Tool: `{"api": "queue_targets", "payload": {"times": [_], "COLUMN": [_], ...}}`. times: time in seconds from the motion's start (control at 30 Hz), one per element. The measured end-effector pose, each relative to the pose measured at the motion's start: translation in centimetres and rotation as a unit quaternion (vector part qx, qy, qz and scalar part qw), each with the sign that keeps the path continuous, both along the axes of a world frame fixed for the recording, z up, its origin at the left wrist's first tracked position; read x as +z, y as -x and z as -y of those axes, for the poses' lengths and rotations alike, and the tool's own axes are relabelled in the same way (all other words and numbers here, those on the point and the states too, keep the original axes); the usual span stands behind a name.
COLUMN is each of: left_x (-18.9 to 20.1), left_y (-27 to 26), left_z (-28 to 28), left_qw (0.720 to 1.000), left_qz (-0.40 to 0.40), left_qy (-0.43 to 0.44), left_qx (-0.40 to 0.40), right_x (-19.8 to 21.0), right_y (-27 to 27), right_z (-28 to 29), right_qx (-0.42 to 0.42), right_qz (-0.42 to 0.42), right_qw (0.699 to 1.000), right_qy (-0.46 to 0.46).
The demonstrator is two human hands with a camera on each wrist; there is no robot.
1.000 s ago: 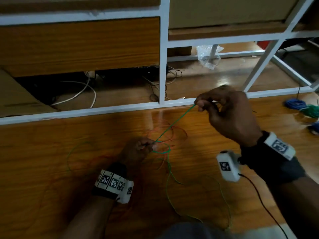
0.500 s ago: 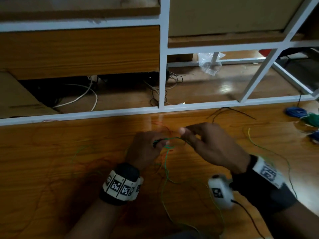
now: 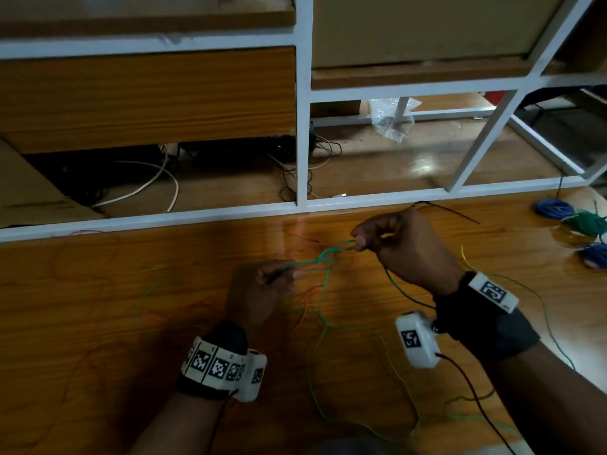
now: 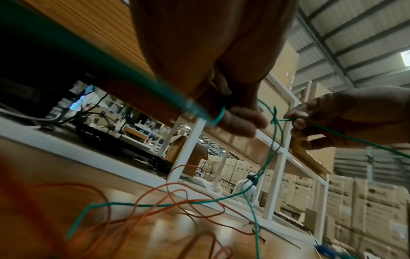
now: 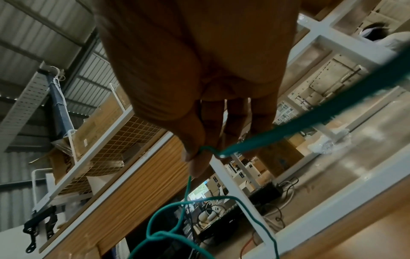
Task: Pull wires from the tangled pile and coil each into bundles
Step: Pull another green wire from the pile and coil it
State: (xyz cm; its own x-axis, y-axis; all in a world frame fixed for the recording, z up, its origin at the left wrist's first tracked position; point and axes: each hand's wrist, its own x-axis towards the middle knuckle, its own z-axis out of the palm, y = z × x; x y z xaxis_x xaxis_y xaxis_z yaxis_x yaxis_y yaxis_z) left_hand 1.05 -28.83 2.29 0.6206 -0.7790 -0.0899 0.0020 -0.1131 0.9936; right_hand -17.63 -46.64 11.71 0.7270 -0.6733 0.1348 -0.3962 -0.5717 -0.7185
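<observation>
Left hand: we see our left hand low over the table, thumb and fingers pinching the green wire; the left wrist view shows the fingertips curled round the strand.
Right hand: our right hand is raised a little farther back and to the right, thumb and forefinger pinching the same wire at its other side; the right wrist view shows the strand caught under the thumb.
Green wire: thin, round, smooth plastic-coated; a short length runs between our two hands with a small knot in it, seen as a twisted crossing from the left wrist. Below the knot it hangs down and trails in loose curves over the table toward us.
Orange wires: thin orange strands lie looped and crossed on the table under our hands, tangled with the green one.
Table: glossy, wood-grained top with pale reflections.
Coiled bundles: blue and green coils sit at the far right edge, well apart from our hands.
White frame: a painted metal rack with wooden panels stands behind the table.
Change: half a second ago our hands were nearly touching; now they are apart, the right one up and to the right, the wire drawn out between them.
</observation>
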Motion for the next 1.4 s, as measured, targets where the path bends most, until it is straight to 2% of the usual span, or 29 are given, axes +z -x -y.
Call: {"api": "queue_targets", "payload": {"times": [0.03,0.1,0.17,0.2,0.23,0.3,0.33,0.4,0.47,0.57,0.67,0.83,0.87,0.93,1.03,1.07,1.13,1.17,1.2,1.27,1.33,1.4], "left_x": [0.2,0.4,0.8,1.3,2.2,3.8,4.3,4.9,4.9,3.9,3.7,3.5,3.4,3.5,3.8,4.0,4.2,4.1,4.0,3.6,2.9,2.6], "left_y": [-0.2,-1.2,-2.3,-2.3,-2.1,-1.0,-0.8,-0.7,-0.6,-0.3,0.0,0.1,0.0,-0.3,-1.3,-1.7,-2.3,-2.8,-3.2,-4.0,-4.7,-5.1], "left_z": [-0.2,-0.9,-1.7,-2.0,-2.0,-1.5,-1.0,0.3,1.3,1.8,1.7,1.8,1.8,1.8,1.5,1.4,1.1,0.9,0.6,-0.2,-0.7,-0.9], "left_qw": [0.999,0.999,0.997,0.994,0.993,0.993,0.992,0.990,0.984,0.960,0.935,0.913,0.915,0.935,0.967,0.963,0.934,0.930,0.936,0.952,0.965,0.977], "left_qz": [-0.030,-0.031,0.042,0.078,0.079,0.009,-0.013,-0.055,-0.073,-0.130,-0.234,-0.276,-0.262,-0.178,0.054,0.153,0.333,0.358,0.348,0.296,0.245,0.198], "left_qy": [0.002,-0.011,-0.057,-0.071,-0.059,0.006,0.020,0.033,0.035,0.040,0.060,0.082,0.069,0.038,0.027,0.014,-0.022,-0.033,-0.037,-0.072,-0.091,-0.071], "left_qx": [0.016,0.028,0.014,-0.019,-0.058,-0.121,-0.125,-0.122,-0.160,-0.246,-0.260,-0.289,-0.300,-0.305,-0.247,-0.220,-0.127,-0.074,-0.031,-0.004,0.000,0.025], "right_x": [0.4,0.9,1.0,0.7,0.4,-0.3,-0.6,-0.6,-0.5,-0.2,0.0,0.2,0.4,0.9,2.0,2.4,3.5,4.2,5.0,6.0,5.5,3.7], "right_y": [0.2,0.5,0.5,0.3,0.1,-0.5,-0.8,-1.3,-1.5,-1.6,-1.3,-1.1,-1.0,-0.8,-0.1,0.1,0.9,1.3,1.9,3.2,4.1,4.6], "right_z": [0.3,0.9,1.1,1.0,0.8,0.0,-0.5,-1.1,-1.4,-1.5,-1.3,-1.9,-2.0,-1.9,-1.5,-1.4,-0.8,-0.3,0.3,1.3,1.7,2.0], "right_qx": [-0.006,-0.013,-0.008,0.000,0.012,0.041,0.054,0.074,0.091,0.105,0.102,0.110,0.111,0.109,0.098,0.092,0.072,0.051,0.026,-0.014,-0.026,-0.016], "right_qz": [0.007,0.024,0.030,0.028,0.025,0.022,0.026,0.042,0.063,0.085,0.107,0.115,0.115,0.119,0.116,0.119,0.146,0.169,0.192,0.202,0.153,0.069], "right_qw": [1.000,1.000,1.000,1.000,1.000,0.999,0.998,0.995,0.992,0.989,0.988,0.986,0.986,0.986,0.988,0.989,0.986,0.984,0.981,0.979,0.987,0.997], "right_qy": [0.007,0.009,0.002,-0.005,-0.013,-0.028,-0.036,-0.055,-0.066,-0.059,-0.054,-0.050,-0.047,-0.035,-0.001,0.009,0.019,0.023,0.026,0.031,0.028,0.030]}}
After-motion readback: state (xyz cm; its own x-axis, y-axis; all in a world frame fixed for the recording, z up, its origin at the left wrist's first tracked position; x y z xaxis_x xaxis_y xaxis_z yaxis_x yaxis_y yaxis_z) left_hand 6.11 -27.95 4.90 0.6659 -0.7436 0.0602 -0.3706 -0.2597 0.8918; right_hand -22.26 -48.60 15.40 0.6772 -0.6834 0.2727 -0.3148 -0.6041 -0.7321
